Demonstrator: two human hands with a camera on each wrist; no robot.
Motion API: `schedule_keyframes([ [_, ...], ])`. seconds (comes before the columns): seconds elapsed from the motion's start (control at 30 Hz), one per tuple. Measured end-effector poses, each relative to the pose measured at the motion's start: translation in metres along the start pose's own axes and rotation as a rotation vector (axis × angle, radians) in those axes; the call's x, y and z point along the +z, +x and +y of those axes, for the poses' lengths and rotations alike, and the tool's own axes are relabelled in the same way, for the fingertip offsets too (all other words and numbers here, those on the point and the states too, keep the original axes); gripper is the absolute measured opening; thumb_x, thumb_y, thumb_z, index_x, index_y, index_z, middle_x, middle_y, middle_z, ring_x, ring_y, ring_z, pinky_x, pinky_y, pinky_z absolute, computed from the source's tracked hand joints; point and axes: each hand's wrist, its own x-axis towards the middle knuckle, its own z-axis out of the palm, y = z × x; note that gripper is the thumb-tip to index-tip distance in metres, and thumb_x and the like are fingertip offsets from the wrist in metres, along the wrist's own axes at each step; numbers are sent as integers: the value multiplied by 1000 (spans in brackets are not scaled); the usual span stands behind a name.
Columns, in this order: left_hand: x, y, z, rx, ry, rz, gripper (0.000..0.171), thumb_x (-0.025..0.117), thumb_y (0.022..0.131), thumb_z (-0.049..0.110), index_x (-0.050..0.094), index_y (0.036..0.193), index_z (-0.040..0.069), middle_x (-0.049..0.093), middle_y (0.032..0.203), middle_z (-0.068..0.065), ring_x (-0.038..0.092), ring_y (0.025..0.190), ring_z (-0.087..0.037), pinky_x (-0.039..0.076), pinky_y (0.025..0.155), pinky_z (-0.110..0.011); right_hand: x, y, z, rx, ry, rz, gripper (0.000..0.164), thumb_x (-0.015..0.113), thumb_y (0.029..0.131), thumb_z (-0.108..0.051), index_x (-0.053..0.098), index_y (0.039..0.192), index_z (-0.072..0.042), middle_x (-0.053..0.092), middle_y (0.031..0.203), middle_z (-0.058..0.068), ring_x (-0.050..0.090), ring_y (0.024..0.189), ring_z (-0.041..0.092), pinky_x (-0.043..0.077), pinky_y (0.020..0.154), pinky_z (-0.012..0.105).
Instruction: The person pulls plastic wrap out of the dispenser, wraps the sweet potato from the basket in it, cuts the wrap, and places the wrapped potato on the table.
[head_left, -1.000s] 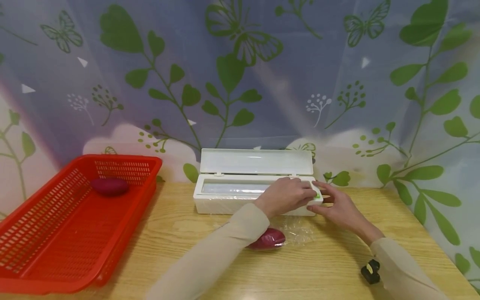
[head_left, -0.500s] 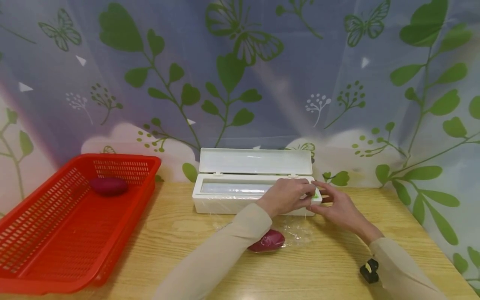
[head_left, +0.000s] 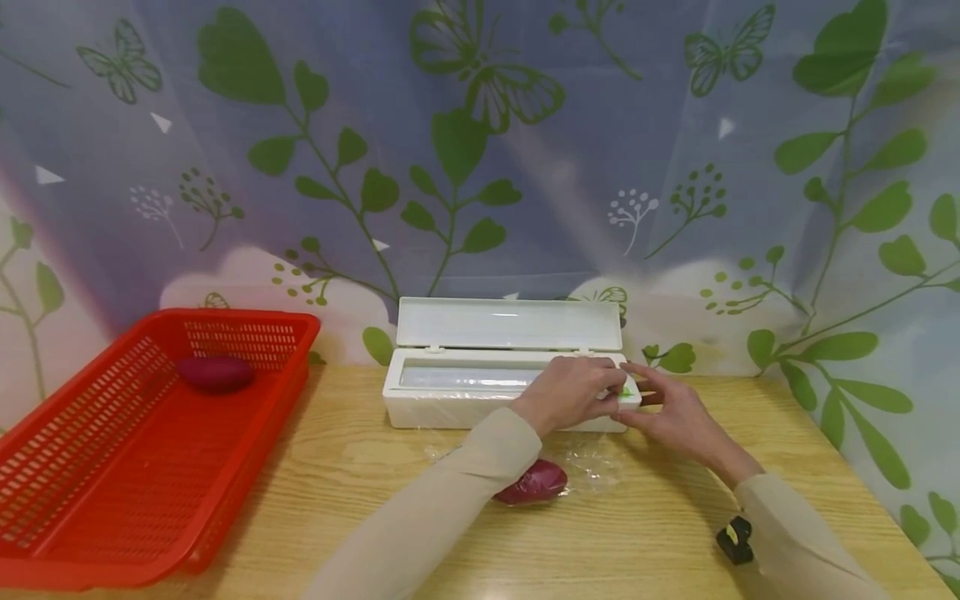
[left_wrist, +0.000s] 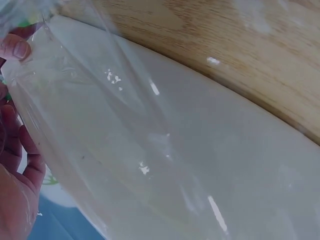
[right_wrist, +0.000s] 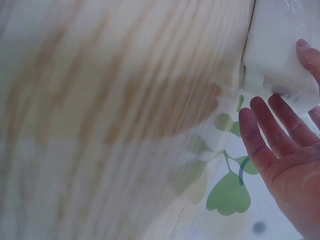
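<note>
A white cling film dispenser (head_left: 427,412) lies lengthwise on the table, its lid (head_left: 510,323) raised at the back and a film roll (head_left: 465,377) inside. Clear film (head_left: 592,462) hangs over the front and spreads onto the wood, around a purple vegetable shaped like a sweet potato (head_left: 532,482), part hidden by the left sleeve. My left hand (head_left: 572,388) reaches across to the dispenser's right end and pinches the small green slide cutter (head_left: 627,391). With thumb in front and fingers behind, my right hand (head_left: 678,417) grips that same end; its fingers (right_wrist: 280,130) look nearly straight.
To the left stands a red plastic basket (head_left: 142,467) with another purple vegetable (head_left: 216,374) in it. A leaf-patterned curtain (head_left: 330,125) rises right behind the dispenser. A black strap-like piece (head_left: 735,540) sits by the right sleeve.
Both hands stay at the dispenser's right end with barely any movement. The left fingers shift slightly around the green cutter. The whole view drifts a few pixels left.
</note>
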Motion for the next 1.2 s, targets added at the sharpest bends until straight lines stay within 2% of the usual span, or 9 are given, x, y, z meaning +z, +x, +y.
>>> schedule_keyframes([
  [0.2,-1,-1,-3,-10,-2,-1,15,70,96,39,69,93,24,70,94,13,60,75,-3,52,68,-21,-1,2,-1,-17,28,1,69,80,89,-19,49,148,-4,68,123,30,72,103,42,60,86,53],
  [0.4,-2,-1,-3,-11,-2,0,19,71,95,43,70,92,24,71,95,13,60,75,-3,51,67,-20,-2,3,-3,4,29,0,68,80,89,-19,49,148,-4,69,122,29,73,100,40,60,85,52],
  [0.63,-1,-3,-3,-20,-16,7,19,71,94,42,69,89,24,69,91,13,55,72,-2,47,63,-19,-2,1,-3,11,34,-5,69,81,88,-18,49,148,-4,69,121,28,74,98,36,62,82,45],
  [0.83,0,-4,-2,-25,-54,16,11,71,96,33,71,91,23,72,93,12,57,74,-3,48,64,-18,-5,3,-6,19,64,-79,75,80,89,-17,39,151,-3,66,121,29,73,100,36,62,76,37],
  [1.0,-1,-5,-2,-37,-51,10,7,70,95,28,72,93,22,73,96,11,59,76,-4,51,68,-19,-8,7,-6,12,22,-146,87,77,92,-23,28,159,-1,66,123,31,74,98,33,60,72,29],
  [1.2,-2,-5,-1,-27,-15,6,6,69,96,28,70,93,23,71,94,11,58,75,-4,51,67,-18,-8,9,-5,14,6,-152,88,77,91,-25,27,159,0,68,120,29,75,96,31,59,71,27],
])
